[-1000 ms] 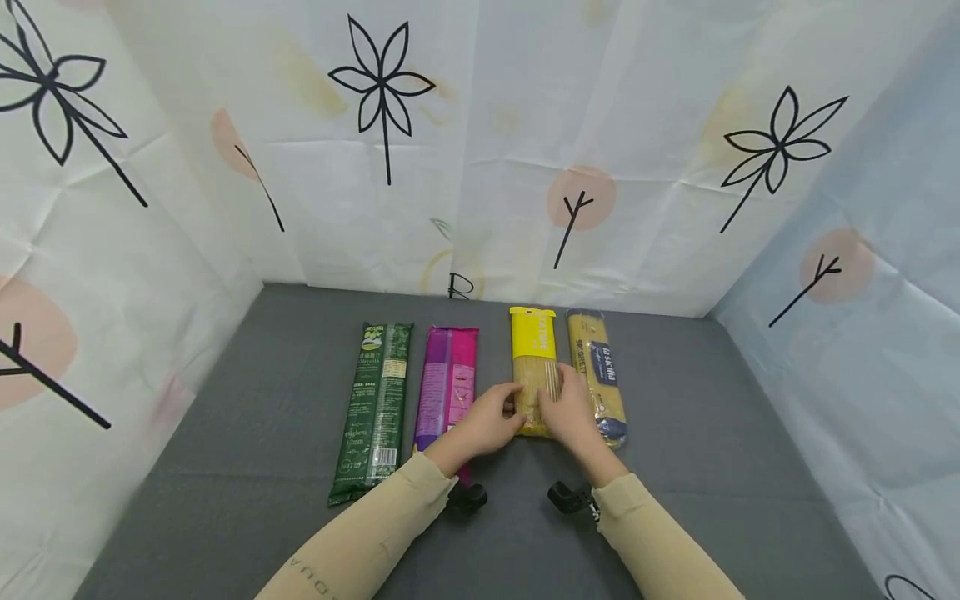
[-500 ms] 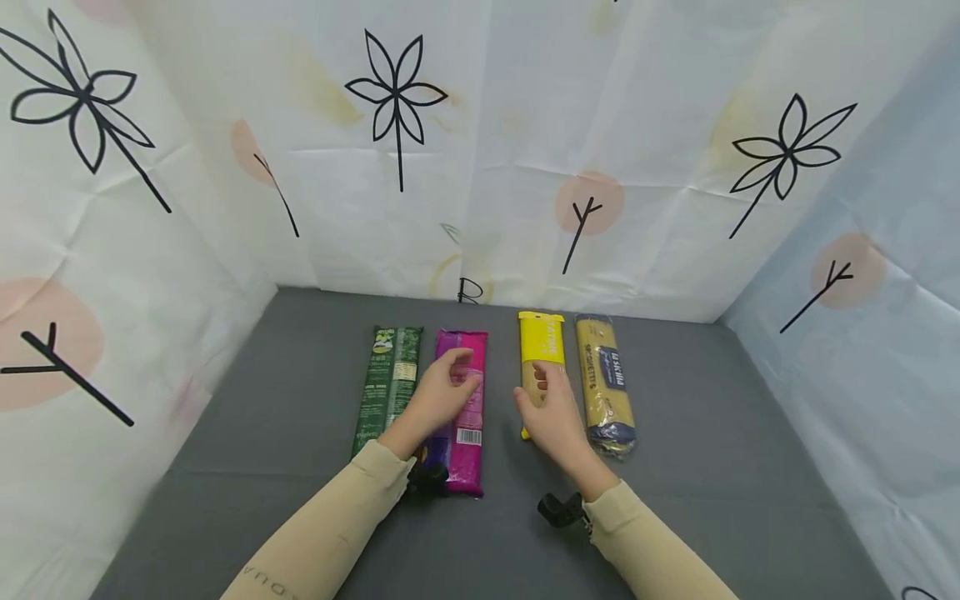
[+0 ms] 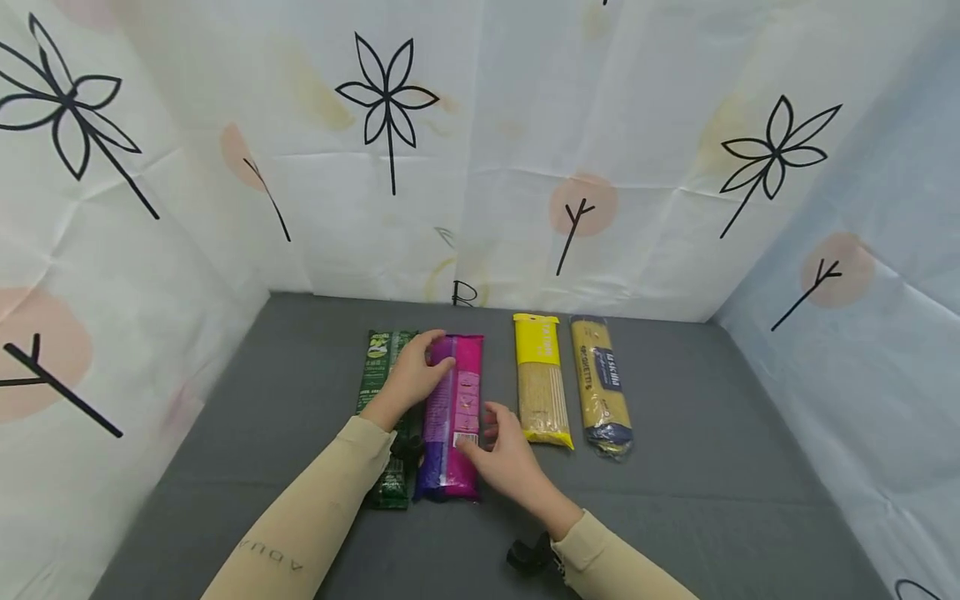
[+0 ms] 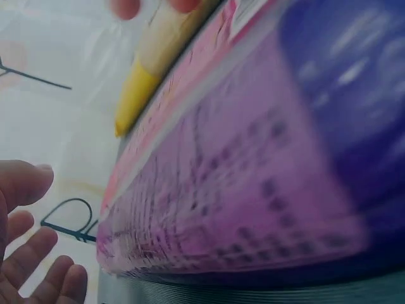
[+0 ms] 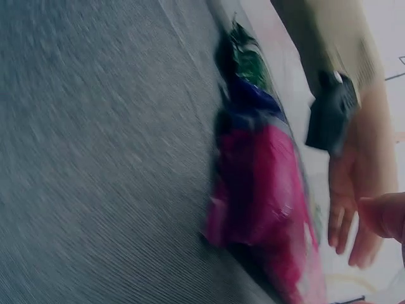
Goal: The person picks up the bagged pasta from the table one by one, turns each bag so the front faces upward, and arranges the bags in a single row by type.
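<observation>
A purple and pink pasta pack [image 3: 456,408] lies lengthwise on the grey table. My left hand [image 3: 411,373] hovers by its upper left edge, fingers loosely bent and thumb apart, over part of a green spaghetti pack [image 3: 377,358]. By the lower right edge is my right hand [image 3: 513,458], thumb near the barcode and fingers spread. In the left wrist view, the left fingers [image 4: 38,253] stand apart from the pack's printed side. The right wrist view is blurred and shows the pack's pink end [image 5: 266,196] with the left hand [image 5: 354,209] beyond it.
To the right lie a yellow-topped spaghetti pack [image 3: 542,387] and a clear pack with a blue label [image 3: 602,383], side by side. Patterned white cloth [image 3: 510,150] walls the grey table [image 3: 697,433] at the back and sides.
Both hands have left the yellow-topped pack and moved left to the purple and pink one. The left hand crossed over it to its far left edge; the right came down beside its lower right.
</observation>
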Motion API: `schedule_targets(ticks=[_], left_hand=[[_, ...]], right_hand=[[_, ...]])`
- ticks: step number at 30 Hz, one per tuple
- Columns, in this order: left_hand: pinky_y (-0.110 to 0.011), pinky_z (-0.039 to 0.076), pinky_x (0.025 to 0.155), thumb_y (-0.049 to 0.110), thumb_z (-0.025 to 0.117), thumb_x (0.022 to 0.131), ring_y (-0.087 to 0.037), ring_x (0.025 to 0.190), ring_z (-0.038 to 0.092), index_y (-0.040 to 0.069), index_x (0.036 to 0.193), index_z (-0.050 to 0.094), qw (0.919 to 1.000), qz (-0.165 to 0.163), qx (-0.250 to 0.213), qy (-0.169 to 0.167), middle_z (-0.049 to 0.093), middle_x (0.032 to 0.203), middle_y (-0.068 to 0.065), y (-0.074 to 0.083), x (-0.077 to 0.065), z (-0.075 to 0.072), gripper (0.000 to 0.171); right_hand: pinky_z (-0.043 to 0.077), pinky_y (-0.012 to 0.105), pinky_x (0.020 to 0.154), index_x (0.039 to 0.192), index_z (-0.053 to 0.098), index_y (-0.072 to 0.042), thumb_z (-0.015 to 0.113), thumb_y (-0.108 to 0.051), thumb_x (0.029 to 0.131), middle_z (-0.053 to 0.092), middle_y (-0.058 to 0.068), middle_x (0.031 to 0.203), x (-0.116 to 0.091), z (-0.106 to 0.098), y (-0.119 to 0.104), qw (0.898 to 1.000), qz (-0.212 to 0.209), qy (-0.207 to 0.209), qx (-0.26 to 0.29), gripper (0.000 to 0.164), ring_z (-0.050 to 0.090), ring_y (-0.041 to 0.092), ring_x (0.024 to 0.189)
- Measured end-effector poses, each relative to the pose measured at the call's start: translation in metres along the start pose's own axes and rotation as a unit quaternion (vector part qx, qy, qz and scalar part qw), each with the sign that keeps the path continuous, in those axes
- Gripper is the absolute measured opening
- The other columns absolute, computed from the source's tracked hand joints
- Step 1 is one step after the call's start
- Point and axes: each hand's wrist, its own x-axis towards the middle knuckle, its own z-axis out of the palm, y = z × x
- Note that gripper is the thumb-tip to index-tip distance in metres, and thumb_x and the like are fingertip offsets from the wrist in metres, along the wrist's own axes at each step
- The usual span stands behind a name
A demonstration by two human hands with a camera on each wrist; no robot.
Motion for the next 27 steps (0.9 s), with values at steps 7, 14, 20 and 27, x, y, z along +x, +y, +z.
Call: schedule_targets(ticks=[7, 14, 20, 27], left_hand=[[-0.052, 0.042, 0.098, 0.025, 0.061, 0.096, -0.033, 0.127, 0.045, 0.01, 0.144, 0.046, 0.9997, -0.009, -0.003, -0.024, 0.043, 0.144, -0.014, -0.003, 0.023, 0.008, 0.052], [-0.053, 0.039, 0.099, 0.025, 0.06, 0.097, -0.036, 0.129, 0.035, 0.01, 0.14, 0.051, 0.9986, -0.034, 0.029, -0.029, 0.042, 0.145, -0.014, -0.018, 0.039, 0.015, 0.047], [-0.054, 0.038, 0.096, 0.023, 0.061, 0.096, -0.039, 0.123, 0.035, 0.01, 0.134, 0.057, 0.9964, -0.057, 0.053, -0.034, 0.047, 0.141, -0.015, -0.017, 0.046, 0.016, 0.04], [-0.048, 0.039, 0.088, 0.021, 0.057, 0.099, -0.035, 0.107, 0.042, 0.01, 0.111, 0.067, 0.9943, -0.071, 0.08, 0.0, 0.062, 0.113, -0.012, -0.01, 0.056, 0.02, 0.019]], right_hand=[[0.049, 0.041, 0.088, 0.145, 0.034, -0.001, 0.074, -0.042, 0.084, 0.047, 0.01, 0.123, 0.001, 0.011, 0.011, 1.0, 0.014, -0.014, -0.016, 0.084, 0.05, 0.023, 0.108], [0.048, 0.041, 0.088, 0.147, 0.034, 0.001, 0.075, -0.041, 0.083, 0.045, 0.01, 0.122, 0.005, 0.013, 0.017, 0.998, 0.019, -0.039, -0.039, 0.086, 0.049, 0.021, 0.107], [0.048, 0.04, 0.088, 0.146, 0.035, -0.001, 0.076, -0.041, 0.083, 0.044, 0.01, 0.123, 0.01, 0.009, 0.02, 0.996, 0.019, -0.067, -0.046, 0.085, 0.049, 0.021, 0.107], [0.048, 0.038, 0.085, 0.147, 0.035, -0.003, 0.077, -0.043, 0.081, 0.043, 0.009, 0.12, 0.015, 0.005, 0.02, 0.995, 0.031, -0.086, -0.045, 0.088, 0.049, 0.021, 0.106]])
